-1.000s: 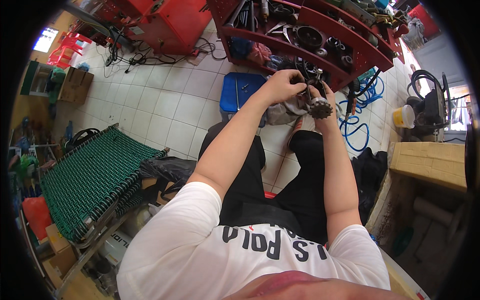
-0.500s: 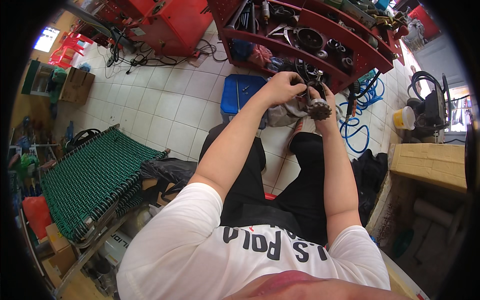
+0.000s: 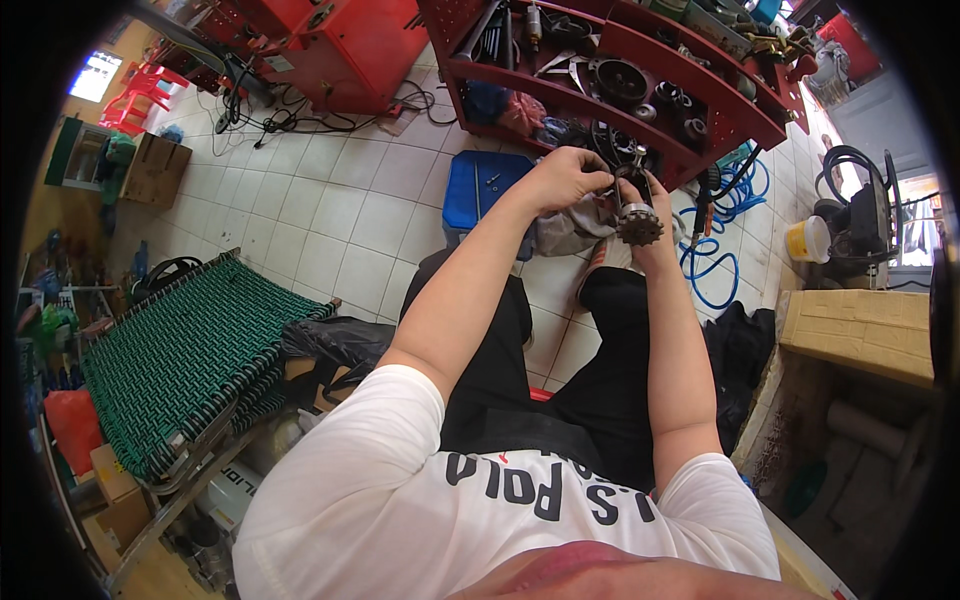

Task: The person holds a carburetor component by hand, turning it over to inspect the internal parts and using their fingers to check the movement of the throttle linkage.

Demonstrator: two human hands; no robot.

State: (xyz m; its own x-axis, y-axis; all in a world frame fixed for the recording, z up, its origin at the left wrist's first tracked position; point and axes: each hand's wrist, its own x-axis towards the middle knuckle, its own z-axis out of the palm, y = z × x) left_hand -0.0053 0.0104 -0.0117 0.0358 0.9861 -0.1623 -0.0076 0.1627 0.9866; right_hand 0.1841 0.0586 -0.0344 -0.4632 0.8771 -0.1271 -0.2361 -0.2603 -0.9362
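Fingers of the right hand [image 3: 657, 212] grip the sprocket [image 3: 640, 229] near the far red rack [image 3: 742, 122], I can't tell if the left hand [image 3: 568, 182] pinches it, and loose bolts [image 3: 492, 179] on the blue box [image 3: 460, 178] suggest half-done work.

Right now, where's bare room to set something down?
The widest bare patch is white floor tile, bordered by the green woven cot, the blue box and the black cables. Crowded: the red shelf of parts, grey cloth right of the box, and blue hose right of the toothed part in your right hand.
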